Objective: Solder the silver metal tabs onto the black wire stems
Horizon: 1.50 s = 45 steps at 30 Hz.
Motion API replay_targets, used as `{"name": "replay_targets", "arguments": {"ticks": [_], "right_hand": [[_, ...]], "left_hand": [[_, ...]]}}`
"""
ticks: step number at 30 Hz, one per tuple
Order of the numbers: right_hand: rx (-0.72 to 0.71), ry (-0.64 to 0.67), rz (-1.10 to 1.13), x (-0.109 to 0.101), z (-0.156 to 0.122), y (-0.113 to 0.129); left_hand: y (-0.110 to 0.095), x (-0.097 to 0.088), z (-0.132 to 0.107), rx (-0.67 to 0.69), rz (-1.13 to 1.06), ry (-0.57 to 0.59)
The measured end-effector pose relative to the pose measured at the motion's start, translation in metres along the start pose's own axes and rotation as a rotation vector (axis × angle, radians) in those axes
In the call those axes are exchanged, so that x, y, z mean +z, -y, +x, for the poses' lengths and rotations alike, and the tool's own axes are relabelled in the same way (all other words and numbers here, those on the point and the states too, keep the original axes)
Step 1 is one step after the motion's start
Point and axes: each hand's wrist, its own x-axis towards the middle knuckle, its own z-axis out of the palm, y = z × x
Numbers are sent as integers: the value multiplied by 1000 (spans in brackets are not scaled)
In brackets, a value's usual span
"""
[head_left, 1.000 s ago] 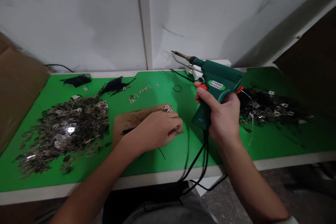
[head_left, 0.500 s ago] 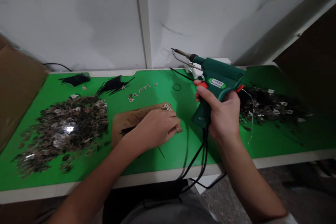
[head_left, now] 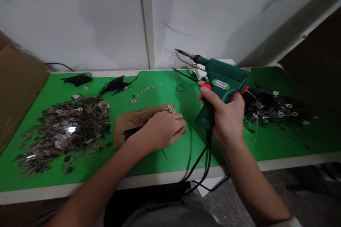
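My right hand is wrapped round the handle of a green soldering gun, thumb by its orange trigger. The iron's tip points up and left, away from the table, and a strand of solder wire trails from its back. Over the right part of a scorched brown board, my left hand has its fingers pinched together; what they hold is hidden. Small metal pieces sit at the board's far right corner, just past my left knuckles. Black wires lie on the board beside my left wrist.
A big heap of metal pieces covers the green mat's left side. Bundles of black wires lie behind it. On the right is a dark pile of wires and metal pieces. Black cables hang over the front edge.
The left hand's fingers have shifted very slightly over the board. My right hand keeps the soldering gun in nearly the same place.
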Motion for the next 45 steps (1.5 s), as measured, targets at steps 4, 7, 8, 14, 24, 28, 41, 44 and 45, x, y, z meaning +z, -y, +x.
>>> {"name": "replay_targets", "arguments": {"ticks": [4, 7, 8, 14, 24, 28, 41, 44, 45], "right_hand": [[-12, -4, 18, 0, 0, -2], [-12, -1, 1, 0, 0, -3], [-11, -2, -5, 0, 0, -4], [-6, -19, -9, 0, 0, -2], [-4, 5, 29, -1, 0, 1], [-8, -6, 15, -1, 0, 1], [-10, -4, 50, 0, 0, 0], [-7, -14, 66, 0, 0, -1], [-3, -17, 70, -1, 1, -1]], "left_hand": [[0, 0, 0, -9, 6, -2], [0, 0, 0, -6, -4, -11], [0, 1, 0, -4, -9, -13], [2, -2, -3, -15, -58, -45], [5, -7, -4, -23, -28, -55], [7, -4, -3, -26, 22, -22], [8, 1, 0, -15, 62, -57], [7, 0, -2, 0, 29, -75], [6, 0, -2, 11, 16, -77]]}}
